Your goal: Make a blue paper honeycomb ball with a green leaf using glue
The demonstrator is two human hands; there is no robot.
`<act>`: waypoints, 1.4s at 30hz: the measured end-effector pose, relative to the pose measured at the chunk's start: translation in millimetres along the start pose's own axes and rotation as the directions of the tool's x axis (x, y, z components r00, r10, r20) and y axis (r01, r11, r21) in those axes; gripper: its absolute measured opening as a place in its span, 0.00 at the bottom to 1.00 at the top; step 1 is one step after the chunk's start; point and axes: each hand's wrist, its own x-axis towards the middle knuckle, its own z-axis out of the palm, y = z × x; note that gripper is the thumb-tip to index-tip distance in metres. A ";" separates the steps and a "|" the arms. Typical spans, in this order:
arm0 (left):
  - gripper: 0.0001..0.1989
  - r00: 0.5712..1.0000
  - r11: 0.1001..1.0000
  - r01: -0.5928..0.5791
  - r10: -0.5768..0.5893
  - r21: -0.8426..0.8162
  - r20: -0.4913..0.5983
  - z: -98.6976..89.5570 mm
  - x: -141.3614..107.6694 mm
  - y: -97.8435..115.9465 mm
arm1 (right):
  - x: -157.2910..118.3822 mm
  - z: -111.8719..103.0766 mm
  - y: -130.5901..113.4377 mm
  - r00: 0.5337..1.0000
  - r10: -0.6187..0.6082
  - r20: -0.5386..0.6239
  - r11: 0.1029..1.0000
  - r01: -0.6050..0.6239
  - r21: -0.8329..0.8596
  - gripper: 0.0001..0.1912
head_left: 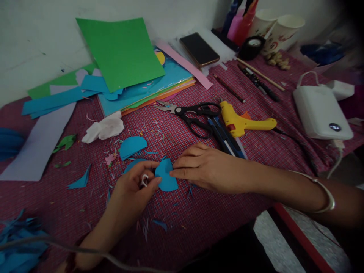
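A small rounded piece of blue paper [167, 178] is between my hands, just above the checked cloth. My left hand [139, 182] pinches its left edge between thumb and fingers; a white ring-like item shows at that hand's fingers. My right hand [199, 167] lies palm down, its fingertips pressed together on the paper's right edge. Behind my left hand rests a folded blue half-round piece [133, 146], with another blue piece [135, 165] partly hidden by the fingers. Black-handled scissors [193, 113] lie beyond my right hand, beside a blue cutter [224, 138].
A yellow glue gun [244, 121] and a white power device [322, 110] are at the right. Green card [122, 53] and coloured sheets lie at the back, near a phone [200, 49]. Blue scraps [19, 242] pile at front left; a cable [85, 250] crosses the foreground.
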 end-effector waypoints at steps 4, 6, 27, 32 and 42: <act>0.13 1.000 1.000 -0.010 0.010 0.008 -0.011 0.1 -0.1 1.5 | 0.3 0.4 -0.5 1.000 0.003 -0.007 1.000 -0.003 0.002 0.17; 0.13 1.000 1.000 -0.012 0.012 0.000 -0.004 0.1 0.3 1.5 | 0.6 0.5 -0.6 1.000 0.006 -0.003 1.000 -0.006 0.002 0.17; 0.10 0.999 0.996 -0.031 0.033 -0.079 0.019 -3.1 -5.0 11.1 | 0.9 2.3 0.2 1.000 -0.021 -0.017 1.000 0.021 0.001 0.19; 0.08 0.998 0.992 -0.068 0.067 -0.109 -0.021 -2.9 -8.4 8.9 | 0.3 0.8 -0.4 1.000 -0.018 -0.014 1.000 0.018 -0.004 0.19; 0.08 0.970 0.978 -0.152 0.120 -0.145 -0.212 -7.4 -18.0 -0.9 | 2.1 2.0 -2.2 1.000 -0.027 -0.010 0.999 0.026 -0.040 0.17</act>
